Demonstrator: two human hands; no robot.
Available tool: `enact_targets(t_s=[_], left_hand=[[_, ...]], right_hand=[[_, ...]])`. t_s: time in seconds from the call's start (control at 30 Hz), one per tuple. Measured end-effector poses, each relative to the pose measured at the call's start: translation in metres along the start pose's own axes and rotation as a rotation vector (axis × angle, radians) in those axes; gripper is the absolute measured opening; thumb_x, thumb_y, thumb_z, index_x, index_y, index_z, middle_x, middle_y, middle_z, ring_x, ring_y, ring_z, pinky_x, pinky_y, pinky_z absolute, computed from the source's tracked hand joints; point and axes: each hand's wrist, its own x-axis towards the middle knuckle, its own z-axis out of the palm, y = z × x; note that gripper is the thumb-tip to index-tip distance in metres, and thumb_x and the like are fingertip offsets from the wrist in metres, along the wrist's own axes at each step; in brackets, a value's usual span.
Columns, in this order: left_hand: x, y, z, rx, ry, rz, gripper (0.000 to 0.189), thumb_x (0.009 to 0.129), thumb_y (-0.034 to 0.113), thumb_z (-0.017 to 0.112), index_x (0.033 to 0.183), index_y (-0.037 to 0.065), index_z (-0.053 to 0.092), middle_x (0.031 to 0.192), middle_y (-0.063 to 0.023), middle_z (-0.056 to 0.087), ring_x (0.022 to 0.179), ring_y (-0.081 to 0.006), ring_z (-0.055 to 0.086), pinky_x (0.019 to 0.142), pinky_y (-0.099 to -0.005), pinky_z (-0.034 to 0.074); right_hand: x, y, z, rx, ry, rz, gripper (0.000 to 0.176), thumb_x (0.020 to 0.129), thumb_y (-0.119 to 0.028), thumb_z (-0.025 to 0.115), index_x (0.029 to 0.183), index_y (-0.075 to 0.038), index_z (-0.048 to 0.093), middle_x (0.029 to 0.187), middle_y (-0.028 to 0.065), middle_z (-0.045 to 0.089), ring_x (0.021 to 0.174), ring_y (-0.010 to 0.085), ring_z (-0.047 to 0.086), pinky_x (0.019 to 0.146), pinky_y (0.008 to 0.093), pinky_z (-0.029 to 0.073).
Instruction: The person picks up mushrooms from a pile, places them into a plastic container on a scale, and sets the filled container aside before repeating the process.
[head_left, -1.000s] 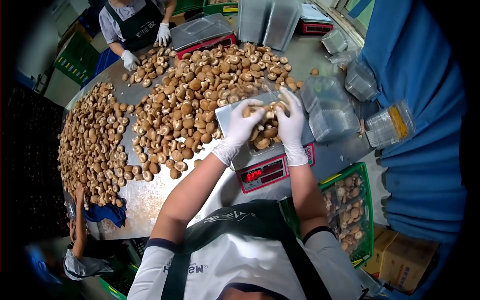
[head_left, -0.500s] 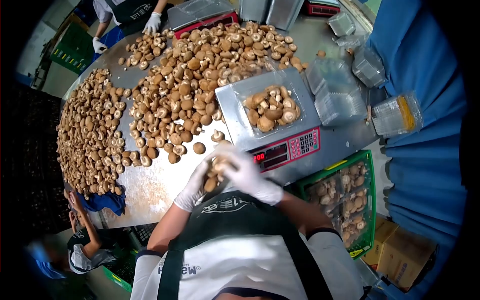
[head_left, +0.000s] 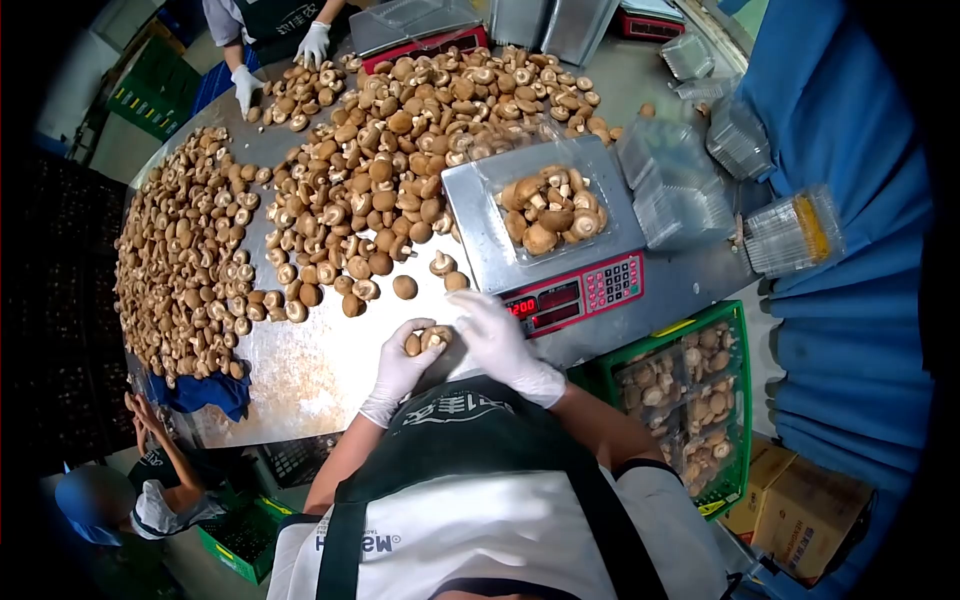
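Note:
My left hand [head_left: 400,365], in a white glove, is closed around a few brown shiitake mushrooms [head_left: 432,340] just in front of my apron. To its right my gloved right hand [head_left: 502,345] is open, fingers stretched out, apart from the left. Just beyond its fingertips a loose mushroom [head_left: 456,281] lies on the metal table [head_left: 310,375], with another beside it. A scale [head_left: 465,215] stands to the upper right, its red display lit. On it sits a clear plastic tray [head_left: 604,236] filled with mushrooms.
A big mushroom pile [head_left: 370,180] spreads over the table, with another at left. Clear empty trays [head_left: 680,205] stack right of the scale. A green crate [head_left: 742,400] holds packed trays. Across the table a co-worker's gloved hand [head_left: 313,43] is near mushrooms; another person [head_left: 165,500] is lower left.
My right hand has drawn apart from the left and opened. A second loose mushroom now shows near the scale's corner. The co-worker's hand at the far side has moved onto the table.

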Motion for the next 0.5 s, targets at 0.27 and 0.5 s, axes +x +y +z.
enact_targets(t_s=[0.27,0.5], left_hand=[[-0.019,0.0,0.005,0.606,0.051,0.102,0.059,0.077,0.031,0.078,0.13,0.014,0.059,0.127,-0.0117,0.057,0.111,-0.0314,0.061,0.092,-0.0389,0.052],[-0.02,-0.015,-0.006,0.7,0.039,0.293,0.058,0.074,0.024,0.077,0.128,0.012,0.059,0.125,-0.0112,0.058,0.108,-0.0339,0.057,0.092,-0.042,0.05]], right_hand=[[0.072,0.002,-0.11,-0.716,0.401,-0.074,0.048,0.078,-0.017,0.078,0.122,-0.005,0.064,0.125,0.0098,0.062,0.123,0.0286,0.052,0.107,0.0442,0.037],[0.058,-0.01,-0.113,-0.493,0.411,-0.181,0.045,0.078,-0.007,0.077,0.121,-0.005,0.064,0.128,0.0131,0.061,0.121,0.033,0.054,0.105,0.0417,0.042]])
